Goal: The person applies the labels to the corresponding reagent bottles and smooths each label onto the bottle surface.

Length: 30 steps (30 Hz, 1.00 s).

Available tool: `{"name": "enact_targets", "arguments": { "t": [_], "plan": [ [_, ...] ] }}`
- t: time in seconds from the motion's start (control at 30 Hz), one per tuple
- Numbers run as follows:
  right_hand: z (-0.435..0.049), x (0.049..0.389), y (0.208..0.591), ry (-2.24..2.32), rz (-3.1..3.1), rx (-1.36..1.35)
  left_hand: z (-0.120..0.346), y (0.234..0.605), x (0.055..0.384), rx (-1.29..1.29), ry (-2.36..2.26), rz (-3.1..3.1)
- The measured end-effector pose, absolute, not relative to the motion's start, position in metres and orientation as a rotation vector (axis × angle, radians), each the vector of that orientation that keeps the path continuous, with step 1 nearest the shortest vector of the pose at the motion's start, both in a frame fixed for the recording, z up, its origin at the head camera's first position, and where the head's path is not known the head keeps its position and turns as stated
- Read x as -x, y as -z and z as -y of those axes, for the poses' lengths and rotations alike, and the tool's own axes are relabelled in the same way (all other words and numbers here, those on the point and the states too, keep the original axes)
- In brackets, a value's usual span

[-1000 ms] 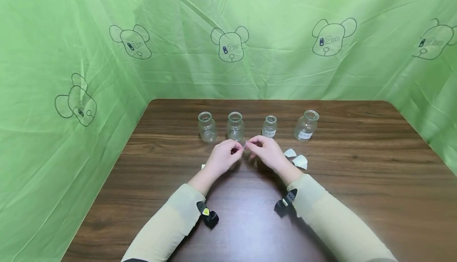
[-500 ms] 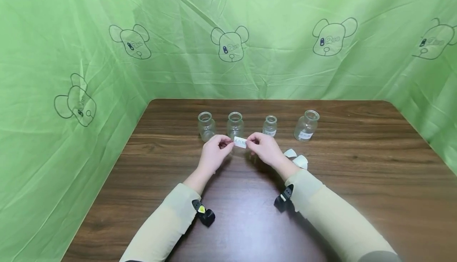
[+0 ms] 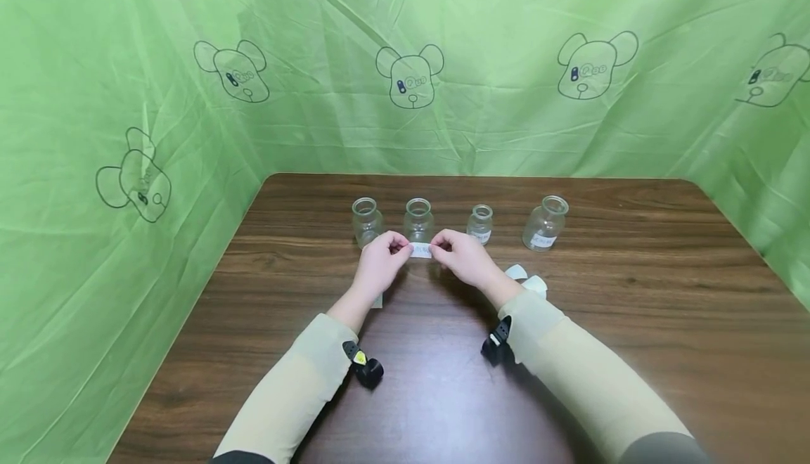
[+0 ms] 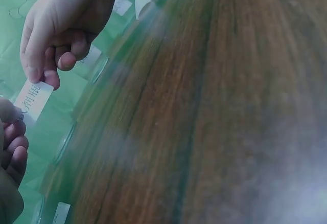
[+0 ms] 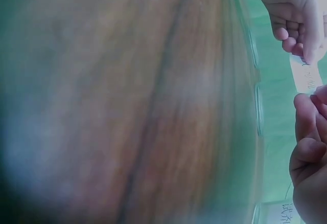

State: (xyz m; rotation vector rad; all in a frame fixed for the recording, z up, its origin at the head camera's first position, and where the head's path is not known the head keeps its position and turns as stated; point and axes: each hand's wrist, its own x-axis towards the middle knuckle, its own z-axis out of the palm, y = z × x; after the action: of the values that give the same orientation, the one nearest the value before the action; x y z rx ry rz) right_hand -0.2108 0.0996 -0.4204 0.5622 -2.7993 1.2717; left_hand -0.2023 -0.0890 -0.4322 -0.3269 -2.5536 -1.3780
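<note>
A small white label (image 3: 420,250) with handwriting is stretched between both hands. My left hand (image 3: 378,261) pinches its left end between thumb and forefinger, and my right hand (image 3: 467,259) pinches the right end. Directly behind the label stands a clear glass jar (image 3: 418,216), its lower part covered by it in the head view. In the left wrist view the writing on the label (image 4: 34,100) shows between the two hands; in the right wrist view the label (image 5: 305,74) appears at the right edge.
Left of that jar stands another plain jar (image 3: 367,218), partly behind the left hand. To the right are a small labelled jar (image 3: 479,223) and a larger labelled jar (image 3: 544,225). Curled white paper pieces (image 3: 534,285) lie beside the right wrist; a paper slip (image 3: 377,302) lies by the left.
The label, at first mostly hidden between the fingertips, has turned to show its written face and come level. Both hands have moved slightly left and forward to the jar.
</note>
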Motion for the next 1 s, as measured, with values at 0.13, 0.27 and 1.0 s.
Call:
{"name": "enact_targets", "arguments": {
  "t": [0.13,0.27,1.0],
  "plan": [
    [-0.097,0.216,0.423,-1.214,2.764,-0.581,0.088,0.432,0.206,0.283,1.354,2.562],
    [-0.094,0.22,0.427,-1.144,2.75,-0.58,0.087,0.434,0.209,0.26,1.283,2.574],
    [-0.092,0.229,0.436,-1.027,2.751,-0.543,0.08,0.445,0.217,0.205,1.215,2.552]
  ]
}}
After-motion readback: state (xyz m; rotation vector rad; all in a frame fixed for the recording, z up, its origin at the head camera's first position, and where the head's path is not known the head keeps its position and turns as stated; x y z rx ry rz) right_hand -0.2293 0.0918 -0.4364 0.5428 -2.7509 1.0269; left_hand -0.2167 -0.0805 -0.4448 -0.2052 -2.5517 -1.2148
